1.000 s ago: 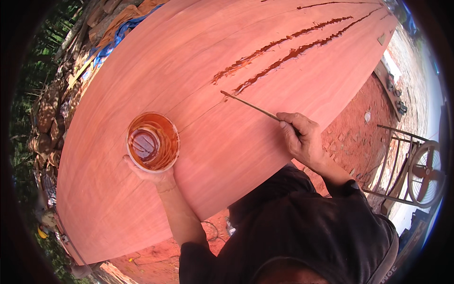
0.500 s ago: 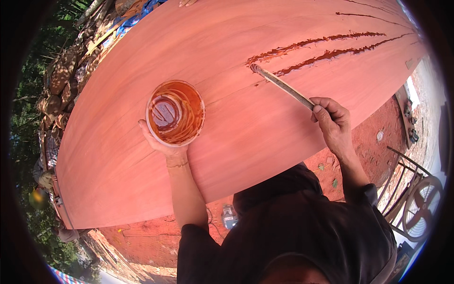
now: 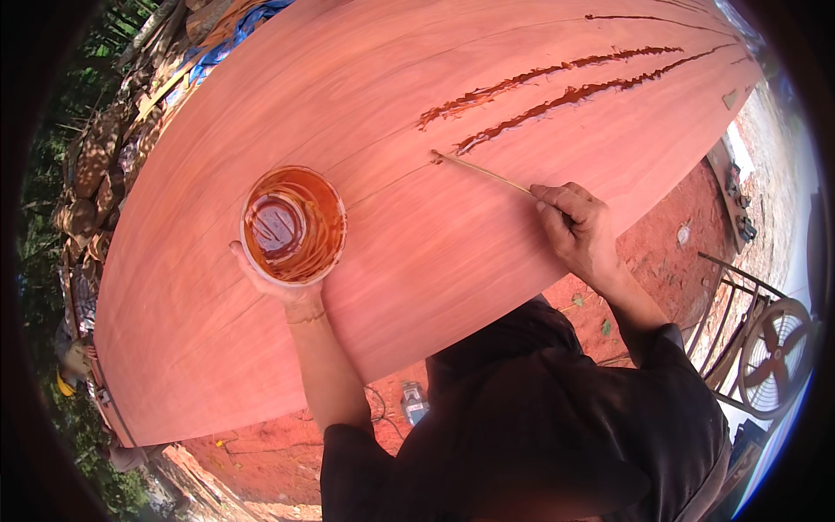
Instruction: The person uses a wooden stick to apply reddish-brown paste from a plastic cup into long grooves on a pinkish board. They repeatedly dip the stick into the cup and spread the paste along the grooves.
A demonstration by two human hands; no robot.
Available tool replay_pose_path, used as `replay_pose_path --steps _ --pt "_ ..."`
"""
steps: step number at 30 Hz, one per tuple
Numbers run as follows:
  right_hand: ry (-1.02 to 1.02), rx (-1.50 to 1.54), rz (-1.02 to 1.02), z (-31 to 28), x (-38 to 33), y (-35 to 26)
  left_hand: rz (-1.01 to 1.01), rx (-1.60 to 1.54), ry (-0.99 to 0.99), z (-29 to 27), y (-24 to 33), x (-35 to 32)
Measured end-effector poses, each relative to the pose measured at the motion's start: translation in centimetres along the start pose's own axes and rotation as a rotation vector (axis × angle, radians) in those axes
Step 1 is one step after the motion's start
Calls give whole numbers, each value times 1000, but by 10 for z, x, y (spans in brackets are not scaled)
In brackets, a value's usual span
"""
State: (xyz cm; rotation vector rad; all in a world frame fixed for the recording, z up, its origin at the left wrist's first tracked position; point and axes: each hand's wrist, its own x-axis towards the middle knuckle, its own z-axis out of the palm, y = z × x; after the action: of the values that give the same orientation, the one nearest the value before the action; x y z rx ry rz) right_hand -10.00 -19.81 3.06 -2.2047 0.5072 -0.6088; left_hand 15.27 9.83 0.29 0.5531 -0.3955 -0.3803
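My left hand (image 3: 283, 291) is wrapped round the lower side of a round plastic tub (image 3: 332, 228), tilted so that its inside shows. Reddish-brown paste coats its walls and bottom. Between the thumb and fingers of my right hand (image 3: 576, 224) is a thin flat wooden stick (image 3: 487, 174). Its paste-smeared tip touches the pinkish wooden surface (image 3: 417, 278) at a small dab of paste on a seam. Beyond the tip, two ragged strips of dark red paste (image 3: 557, 102) run along seams toward the far right.
The broad curved wooden surface narrows to both sides. On the red ground by my body lies a blue-grey corded power tool (image 3: 414, 402). A large metal fan (image 3: 774, 357) stands at the right beside a metal frame. Stacked wood (image 3: 96, 165) lies along the far left.
The stick's tip has left the lower paste strip's end and moved left and nearer along the surface. The stick is now turned edge-on. My view has shifted slightly; the left hand still holds the tub.
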Motion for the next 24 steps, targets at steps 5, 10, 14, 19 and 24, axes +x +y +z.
replay_pose_path --steps 5,10,14,19,24 --pt "-56 -194 -149 -6 -3 0 23 18 -17 -1 0 1" --pt "-132 -304 -190 -17 -4 -1 41 2 12 -3 0 1" --pt "-163 -390 -227 -30 -9 -9 39 42 20 -4 1 0" --pt "-89 -344 -250 -44 -8 -15 30 -89 66 -4 -1 1" --pt "-80 -175 -165 -37 1 -10 35 77 56 3 0 1"
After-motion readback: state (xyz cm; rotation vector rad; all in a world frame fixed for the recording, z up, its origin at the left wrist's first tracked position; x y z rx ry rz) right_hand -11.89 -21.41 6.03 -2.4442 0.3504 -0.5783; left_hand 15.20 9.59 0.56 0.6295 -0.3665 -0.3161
